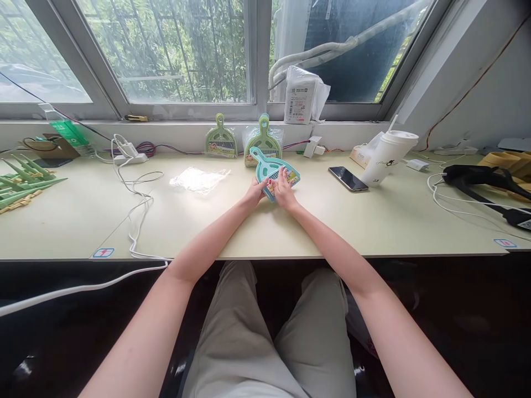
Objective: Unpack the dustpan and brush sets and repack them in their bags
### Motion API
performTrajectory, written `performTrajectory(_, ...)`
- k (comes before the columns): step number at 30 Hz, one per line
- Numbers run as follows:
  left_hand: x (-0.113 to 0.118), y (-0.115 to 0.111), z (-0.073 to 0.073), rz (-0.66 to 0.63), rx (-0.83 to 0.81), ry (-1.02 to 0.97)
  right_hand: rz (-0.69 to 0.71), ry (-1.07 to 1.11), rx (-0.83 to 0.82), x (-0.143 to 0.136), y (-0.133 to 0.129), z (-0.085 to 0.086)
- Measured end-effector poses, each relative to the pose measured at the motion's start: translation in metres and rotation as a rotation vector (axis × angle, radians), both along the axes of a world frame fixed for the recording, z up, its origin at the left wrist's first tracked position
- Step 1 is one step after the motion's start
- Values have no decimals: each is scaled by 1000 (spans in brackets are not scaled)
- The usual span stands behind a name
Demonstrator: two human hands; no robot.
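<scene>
Over the middle of the table I hold a small teal dustpan (267,165) with a printed card on its front and a round hole at the handle's end. It is tilted, the handle toward the upper left. My left hand (254,192) grips its lower left edge. Against its front lies my right hand (284,191), fingers over the card and lower part. Behind it, two green dustpan sets in clear wrap, one on the left (221,141) and one on the right (264,138), lean upright against the wall. A crumpled clear plastic bag (199,180) lies left of my hands.
To the right are a phone (348,178), a white cup (390,157) with a straw and a black strap-like device (477,179). White cables (143,199) cross the table on the left, near a green-labelled bottle (68,131). A tissue pack (299,99) stands on the sill.
</scene>
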State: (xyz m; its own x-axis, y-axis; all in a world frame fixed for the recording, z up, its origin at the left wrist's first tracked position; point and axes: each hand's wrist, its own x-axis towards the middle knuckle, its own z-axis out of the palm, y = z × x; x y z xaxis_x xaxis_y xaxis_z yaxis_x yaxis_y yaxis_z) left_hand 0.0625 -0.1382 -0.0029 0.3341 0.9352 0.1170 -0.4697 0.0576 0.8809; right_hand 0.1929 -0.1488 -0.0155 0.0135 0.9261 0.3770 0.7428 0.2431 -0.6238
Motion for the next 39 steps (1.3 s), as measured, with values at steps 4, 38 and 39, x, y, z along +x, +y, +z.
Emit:
performTrajectory(4, -2, 0, 2, 3, 11, 4, 47, -51, -13, 0, -3, -1)
performTrajectory(38, -2, 8, -2, 111, -71, 20, 70, -12, -15, 12, -8, 11)
performTrajectory(39, -2, 8, -2, 113, -69, 21, 91, -15, -17, 14, -8, 11)
